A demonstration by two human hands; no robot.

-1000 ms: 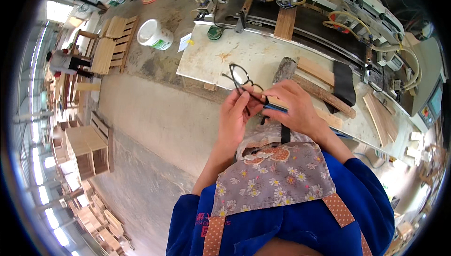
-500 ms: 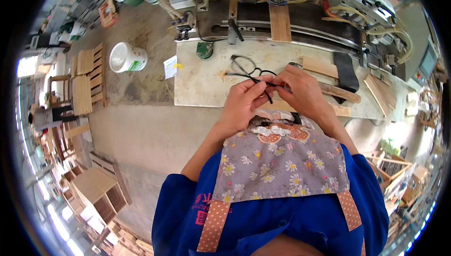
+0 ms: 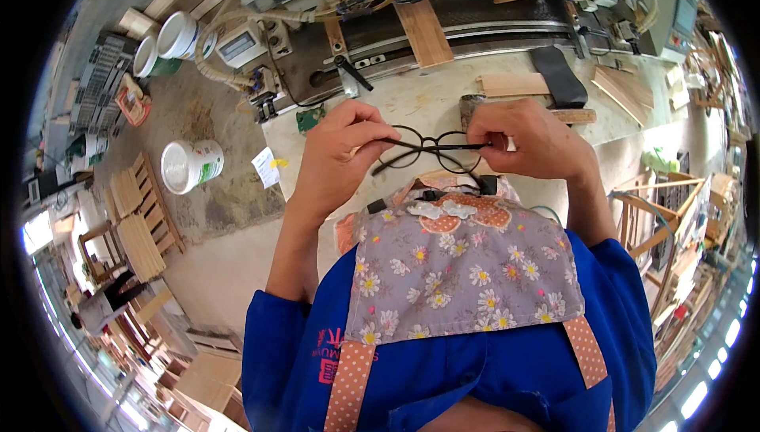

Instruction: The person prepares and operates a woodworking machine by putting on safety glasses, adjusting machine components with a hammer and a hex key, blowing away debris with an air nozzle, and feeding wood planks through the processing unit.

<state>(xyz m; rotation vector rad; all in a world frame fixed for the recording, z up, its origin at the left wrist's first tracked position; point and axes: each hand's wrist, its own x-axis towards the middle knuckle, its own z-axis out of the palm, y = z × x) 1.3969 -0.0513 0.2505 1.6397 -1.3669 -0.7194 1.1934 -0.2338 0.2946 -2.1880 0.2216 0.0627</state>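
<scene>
Eyeglasses: the black-framed eyeglasses [image 3: 428, 144] are held level in front of your chest, between your two hands, with the pale bench [image 3: 423, 95] below and beyond them. Left hand: your left hand [image 3: 336, 155] pinches the left end of the frame between thumb and fingers. Right hand: your right hand [image 3: 526, 140] has its fingers curled around the end of a temple arm, which runs across the lenses.

Markings: red printed characters [image 3: 326, 357] appear on the left chest of your blue garment [image 3: 609, 305], inverted in this view. A white bucket [image 3: 190, 164] on the floor bears a green label. A white paper sheet [image 3: 266, 167] at the bench's left end has a yellow patch and faint marks, probably writing, too small to read. Your grey apron bib [image 3: 463, 281] carries printed daisies only, with dotted orange straps [image 3: 348, 388] below
</scene>
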